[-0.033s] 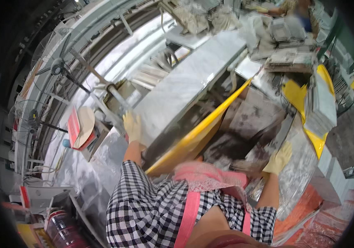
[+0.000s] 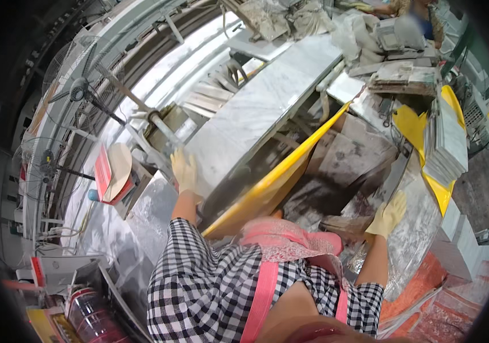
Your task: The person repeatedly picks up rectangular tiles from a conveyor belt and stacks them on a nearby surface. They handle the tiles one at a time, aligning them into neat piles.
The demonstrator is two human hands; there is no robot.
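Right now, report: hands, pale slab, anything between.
Left hand gloved, fingers extended, at near end of pale slab. Right hand gloved, fingers extended, at grey surface. Yellow sheet slanting between hands.

A long white, grey-veined slab [image 2: 270,88] lies flat, stretching from 9 o'clock to 1; a mottled grey panel [image 2: 413,231] sits at 4 o'clock.
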